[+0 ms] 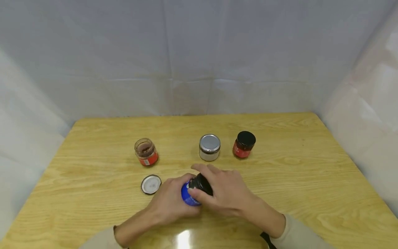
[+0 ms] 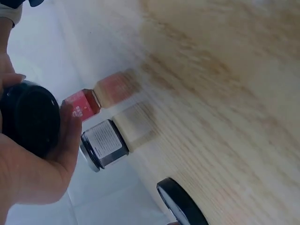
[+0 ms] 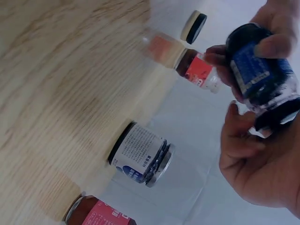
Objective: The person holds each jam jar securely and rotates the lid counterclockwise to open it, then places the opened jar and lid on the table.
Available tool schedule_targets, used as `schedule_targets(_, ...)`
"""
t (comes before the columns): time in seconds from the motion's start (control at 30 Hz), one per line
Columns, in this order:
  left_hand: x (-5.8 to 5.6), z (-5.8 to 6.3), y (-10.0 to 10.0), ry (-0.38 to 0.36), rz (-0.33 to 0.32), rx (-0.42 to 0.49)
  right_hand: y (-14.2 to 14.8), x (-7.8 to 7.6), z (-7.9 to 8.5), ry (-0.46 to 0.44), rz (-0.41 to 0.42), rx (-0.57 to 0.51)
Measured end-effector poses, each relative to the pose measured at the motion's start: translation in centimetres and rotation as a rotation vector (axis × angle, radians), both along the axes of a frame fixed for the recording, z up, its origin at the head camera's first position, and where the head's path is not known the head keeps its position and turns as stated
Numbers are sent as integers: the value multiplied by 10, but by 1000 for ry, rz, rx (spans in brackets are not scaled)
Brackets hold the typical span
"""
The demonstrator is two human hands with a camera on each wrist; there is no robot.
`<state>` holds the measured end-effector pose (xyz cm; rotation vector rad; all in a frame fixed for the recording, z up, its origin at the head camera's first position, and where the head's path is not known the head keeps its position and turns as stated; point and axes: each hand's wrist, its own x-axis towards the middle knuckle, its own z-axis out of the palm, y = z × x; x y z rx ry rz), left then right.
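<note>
In the head view, a jar with a blue label (image 1: 186,196) is tilted between both hands, near the front middle of the table. My left hand (image 1: 169,199) grips the jar's body. The fingers and thumb of my right hand (image 1: 228,190) hold its black lid (image 1: 204,184), which sits at the jar's mouth. The left wrist view has the jar's dark round base (image 2: 33,122) facing the camera, with the left hand (image 2: 35,173) wrapped about it. From the right wrist, the blue label (image 3: 253,70) and the right hand (image 3: 258,164) at the lid show.
An uncapped jar with a red label (image 1: 148,158) stands at the left, with a loose lid (image 1: 151,184) lying inside up in front of it. Behind the hands stand a silver-lidded jar (image 1: 209,147) and a black-lidded red jar (image 1: 244,145). White sheeting (image 1: 186,69) encloses the table.
</note>
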<state>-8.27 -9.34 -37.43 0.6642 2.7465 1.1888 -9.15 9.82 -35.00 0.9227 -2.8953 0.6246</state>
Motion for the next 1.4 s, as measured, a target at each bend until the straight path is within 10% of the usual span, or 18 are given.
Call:
schedule_targets(0.4,-8,-7,-4,141,48,-114,16,-8,8,-473,-57,-262)
schedule_targets(1.13,-12,-10,-7,223,13,-149,26,-11,2,-454,66,-393)
schedule_targets(1.4,-13,-11,-6,255,-12,-167,22,-8,3,-476,-64,-301)
